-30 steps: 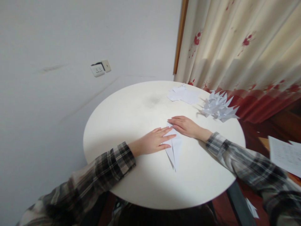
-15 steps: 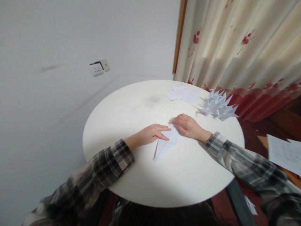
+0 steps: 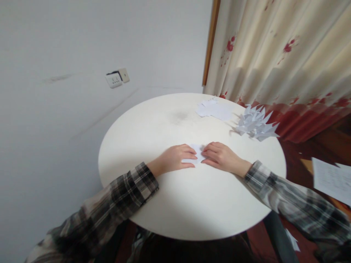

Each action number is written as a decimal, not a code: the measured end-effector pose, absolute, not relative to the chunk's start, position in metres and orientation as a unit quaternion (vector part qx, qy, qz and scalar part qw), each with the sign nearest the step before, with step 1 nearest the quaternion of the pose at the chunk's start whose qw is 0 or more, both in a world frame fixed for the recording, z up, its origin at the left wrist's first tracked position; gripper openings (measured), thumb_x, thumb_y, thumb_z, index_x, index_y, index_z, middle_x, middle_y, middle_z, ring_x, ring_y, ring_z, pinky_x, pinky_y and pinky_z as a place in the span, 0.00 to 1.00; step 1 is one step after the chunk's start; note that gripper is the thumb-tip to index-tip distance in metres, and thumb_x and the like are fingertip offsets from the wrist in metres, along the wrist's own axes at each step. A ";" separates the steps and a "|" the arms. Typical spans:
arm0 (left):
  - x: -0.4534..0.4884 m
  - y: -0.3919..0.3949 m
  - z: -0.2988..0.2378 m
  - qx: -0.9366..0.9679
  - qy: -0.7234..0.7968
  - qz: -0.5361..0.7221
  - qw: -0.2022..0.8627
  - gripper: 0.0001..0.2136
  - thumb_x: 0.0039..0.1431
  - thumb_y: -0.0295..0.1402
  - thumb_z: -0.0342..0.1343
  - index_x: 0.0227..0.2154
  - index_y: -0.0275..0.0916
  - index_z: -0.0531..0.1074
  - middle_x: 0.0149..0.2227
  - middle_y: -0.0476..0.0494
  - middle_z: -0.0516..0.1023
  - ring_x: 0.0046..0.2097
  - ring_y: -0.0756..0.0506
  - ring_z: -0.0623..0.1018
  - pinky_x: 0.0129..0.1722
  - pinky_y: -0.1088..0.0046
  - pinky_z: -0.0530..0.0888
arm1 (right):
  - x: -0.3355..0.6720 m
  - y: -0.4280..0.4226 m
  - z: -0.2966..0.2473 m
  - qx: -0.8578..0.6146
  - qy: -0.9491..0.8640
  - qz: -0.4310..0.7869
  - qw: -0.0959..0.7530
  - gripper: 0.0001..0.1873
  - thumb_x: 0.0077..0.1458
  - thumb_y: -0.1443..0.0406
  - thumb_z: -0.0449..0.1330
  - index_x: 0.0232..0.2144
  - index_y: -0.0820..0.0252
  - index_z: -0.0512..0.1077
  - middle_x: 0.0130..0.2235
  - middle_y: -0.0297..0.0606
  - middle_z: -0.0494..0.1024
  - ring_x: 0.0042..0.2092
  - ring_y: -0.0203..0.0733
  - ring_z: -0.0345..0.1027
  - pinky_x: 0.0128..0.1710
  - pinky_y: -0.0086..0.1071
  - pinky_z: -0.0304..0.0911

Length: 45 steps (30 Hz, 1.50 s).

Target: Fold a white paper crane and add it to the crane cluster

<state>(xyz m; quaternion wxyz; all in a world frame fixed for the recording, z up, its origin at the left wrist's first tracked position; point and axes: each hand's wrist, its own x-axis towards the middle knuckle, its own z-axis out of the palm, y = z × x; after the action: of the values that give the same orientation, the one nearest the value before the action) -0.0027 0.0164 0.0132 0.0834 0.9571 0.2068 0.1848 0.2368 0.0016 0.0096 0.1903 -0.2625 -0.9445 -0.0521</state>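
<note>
A small piece of folded white paper [image 3: 197,152] lies on the round white table, turned so that its long side runs from one hand to the other. My left hand [image 3: 178,157] covers its left part, with fingers over the top and the thumb along the near edge. At the other end, my right hand [image 3: 219,156] has its bent fingers and thumb closed on the paper. Both hands hide the ends of the paper, so only its middle strip shows.
Flat white paper sheets [image 3: 215,110] lie at the back of the table [image 3: 142,128]. A cluster of pointed folded paper pieces [image 3: 255,122] stands near the right edge. Beyond are a curtain [image 3: 260,54] and, lower right, a printed sheet [image 3: 330,179].
The folded paper has turned from pointing toward me to lying crosswise. My right hand has come slightly nearer me, and my left fingers now cover the paper's left end.
</note>
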 end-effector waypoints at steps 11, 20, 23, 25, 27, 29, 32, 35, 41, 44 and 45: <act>0.000 0.018 0.009 0.950 0.231 0.189 0.094 0.09 0.58 0.34 0.52 0.34 0.38 0.76 0.36 0.45 0.75 0.40 0.48 0.72 0.42 0.72 0.69 | 0.230 0.003 0.003 -0.227 -0.951 -0.053 0.202 0.15 0.60 0.60 0.49 0.40 0.61 0.71 0.37 0.43 0.74 0.39 0.41 0.66 0.38 0.36 0.62; 0.005 0.010 0.004 0.938 0.252 0.220 0.086 0.08 0.60 0.29 0.47 0.34 0.34 0.71 0.35 0.43 0.74 0.40 0.48 0.71 0.44 0.71 0.68 | 0.221 0.001 0.003 -0.254 -0.936 -0.024 0.242 0.13 0.59 0.60 0.51 0.35 0.62 0.72 0.32 0.42 0.73 0.35 0.41 0.64 0.35 0.34 0.60; 0.010 0.009 0.005 0.914 0.301 0.238 0.132 0.05 0.58 0.27 0.49 0.31 0.35 0.70 0.31 0.46 0.73 0.36 0.49 0.71 0.39 0.73 0.69 | 0.217 0.001 0.003 -0.271 -0.924 0.030 0.269 0.10 0.59 0.64 0.50 0.33 0.62 0.71 0.31 0.41 0.72 0.35 0.39 0.64 0.35 0.32 0.60; 0.012 0.008 0.006 0.899 0.323 0.244 0.165 0.04 0.56 0.28 0.51 0.30 0.36 0.70 0.29 0.48 0.71 0.33 0.50 0.71 0.36 0.74 0.69 | 0.214 0.001 0.004 -0.279 -0.916 0.066 0.281 0.09 0.58 0.66 0.50 0.31 0.62 0.70 0.30 0.40 0.72 0.34 0.38 0.64 0.34 0.31 0.60; 0.014 0.007 0.005 0.888 0.334 0.249 0.191 0.05 0.55 0.31 0.53 0.30 0.37 0.71 0.29 0.48 0.71 0.32 0.50 0.70 0.35 0.75 0.68 | 0.213 0.001 0.004 -0.288 -0.910 0.090 0.285 0.09 0.58 0.66 0.51 0.30 0.61 0.69 0.30 0.39 0.72 0.33 0.37 0.64 0.34 0.30 0.60; 0.014 0.008 0.004 0.878 0.343 0.255 0.216 0.07 0.55 0.35 0.54 0.30 0.37 0.72 0.29 0.48 0.71 0.32 0.50 0.70 0.34 0.75 0.68 | 0.213 0.001 0.004 -0.295 -0.907 0.101 0.283 0.09 0.57 0.67 0.51 0.30 0.61 0.69 0.30 0.39 0.72 0.33 0.37 0.64 0.34 0.30 0.60; 0.015 0.010 0.002 0.864 0.351 0.258 0.251 0.07 0.56 0.35 0.53 0.29 0.37 0.72 0.29 0.49 0.71 0.31 0.51 0.70 0.32 0.76 0.67 | 0.214 0.000 0.005 -0.304 -0.905 0.107 0.278 0.08 0.57 0.66 0.51 0.29 0.60 0.69 0.29 0.38 0.72 0.33 0.37 0.64 0.34 0.30 0.60; 0.017 0.010 0.002 0.859 0.356 0.256 0.264 0.07 0.56 0.32 0.52 0.27 0.37 0.72 0.27 0.50 0.70 0.29 0.52 0.69 0.30 0.76 0.66 | 0.214 -0.002 0.006 -0.308 -0.902 0.119 0.278 0.08 0.56 0.65 0.52 0.29 0.60 0.69 0.29 0.38 0.71 0.32 0.37 0.64 0.33 0.30 0.60; 0.021 0.006 0.004 0.853 0.381 0.254 0.250 0.08 0.57 0.31 0.49 0.25 0.37 0.70 0.27 0.50 0.68 0.29 0.51 0.68 0.30 0.76 0.65 | 0.213 -0.003 0.007 -0.326 -0.891 0.150 0.278 0.11 0.58 0.62 0.52 0.28 0.61 0.69 0.28 0.36 0.70 0.31 0.35 0.63 0.31 0.28 0.58; 0.019 0.007 0.004 0.849 0.396 0.247 0.247 0.08 0.57 0.33 0.49 0.27 0.37 0.69 0.27 0.50 0.69 0.30 0.51 0.68 0.30 0.75 0.65 | 0.214 0.000 0.005 -0.357 -0.876 0.175 0.275 0.09 0.57 0.62 0.53 0.29 0.61 0.69 0.27 0.35 0.70 0.29 0.34 0.62 0.30 0.28 0.57; 0.017 0.008 0.004 0.848 0.403 0.243 0.243 0.07 0.57 0.34 0.50 0.27 0.37 0.69 0.27 0.50 0.69 0.30 0.51 0.68 0.30 0.75 0.65 | 0.215 0.001 0.005 -0.368 -0.870 0.182 0.274 0.09 0.57 0.61 0.54 0.29 0.61 0.69 0.27 0.35 0.70 0.28 0.34 0.61 0.29 0.28 0.57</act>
<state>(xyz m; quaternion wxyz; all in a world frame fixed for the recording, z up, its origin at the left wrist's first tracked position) 0.0175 0.0078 0.0040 0.2430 0.8479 0.4034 0.2433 0.2149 0.0012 0.0047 0.2744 -0.3680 -0.8695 0.1823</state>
